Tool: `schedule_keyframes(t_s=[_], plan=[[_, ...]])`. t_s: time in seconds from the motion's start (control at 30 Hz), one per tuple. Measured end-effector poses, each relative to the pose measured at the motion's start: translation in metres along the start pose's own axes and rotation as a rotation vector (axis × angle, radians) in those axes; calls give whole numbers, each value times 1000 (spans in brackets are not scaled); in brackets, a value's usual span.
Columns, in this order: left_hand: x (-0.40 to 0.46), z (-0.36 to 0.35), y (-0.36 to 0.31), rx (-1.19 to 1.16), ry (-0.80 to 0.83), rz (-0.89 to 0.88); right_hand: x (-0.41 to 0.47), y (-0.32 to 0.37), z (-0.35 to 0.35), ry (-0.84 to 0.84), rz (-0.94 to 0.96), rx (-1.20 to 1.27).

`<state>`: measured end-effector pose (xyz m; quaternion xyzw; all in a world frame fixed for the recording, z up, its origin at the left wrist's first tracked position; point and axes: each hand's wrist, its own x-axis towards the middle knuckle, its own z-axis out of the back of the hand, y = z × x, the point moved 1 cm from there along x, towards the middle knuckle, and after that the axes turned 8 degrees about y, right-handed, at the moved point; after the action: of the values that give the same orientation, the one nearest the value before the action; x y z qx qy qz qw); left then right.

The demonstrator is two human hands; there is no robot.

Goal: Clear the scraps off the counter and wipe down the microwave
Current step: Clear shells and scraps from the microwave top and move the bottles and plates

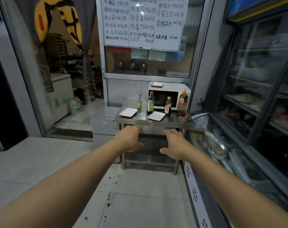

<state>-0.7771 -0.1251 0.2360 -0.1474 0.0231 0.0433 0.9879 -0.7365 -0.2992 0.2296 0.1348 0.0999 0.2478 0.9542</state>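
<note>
**Counter corner: contents and hands**

Hands. Both arms reach forward, bare, palms down, in the air short of the counter (pixel 154 123). Left hand (pixel 129 139): fingers loosely curled, thumb out to the side, holding nothing. Right hand (pixel 176 143): fingers loosely spread and bent, thumb out, holding nothing. Neither touches anything.

Counter. Steel table with a lower shelf, against the back wall, between a low grey chest (pixel 105 120) on the left and a glass-topped display case (pixel 222 152) on the right.

Microwave (pixel 168 96). White, at the back right of the counter, door closed. A red-rimmed tray (pixel 156 84) lies on top of it.

Bottles, in a row before the microwave, left to right:
- small bottle (pixel 139 102), yellow label;
- green bottle (pixel 150 101), just beside the first;
- dark bottle (pixel 168 106), orange cap, red label;
- tall bottle (pixel 182 102), orange nozzle, at the microwave's right corner.

Plates. Two white rectangular plates, both bare as far as one can tell: left plate (pixel 128 112) near the front left edge, right plate (pixel 156 116) near the front middle.

Cloth (pixel 183 118). Brownish, crumpled, at the counter's right end, at the foot of the tall bottle.

Scraps on the counter: too small to make out from here.

Surroundings. Whiteboard menu (pixel 143 22), handwritten, above the window behind the counter. Patterned curtain (pixel 57 27) tied back in the doorway at left. Tall glass-door cooler (pixel 263 79) along the right wall. Tiled floor (pixel 136 203) with a few dark specks.
</note>
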Motion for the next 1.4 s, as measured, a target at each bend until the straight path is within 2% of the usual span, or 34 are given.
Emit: schedule_keyframes(t_s=[0.5, 1.03, 1.4], plan=[[239, 45, 92, 6, 13, -113, 224, 4, 41, -88, -85, 64], [491, 71, 114, 2, -2, -52, 487, -83, 98, -85, -21, 40], [619, 68, 138, -30, 56, -67, 601, -123, 116, -76, -107, 54]])
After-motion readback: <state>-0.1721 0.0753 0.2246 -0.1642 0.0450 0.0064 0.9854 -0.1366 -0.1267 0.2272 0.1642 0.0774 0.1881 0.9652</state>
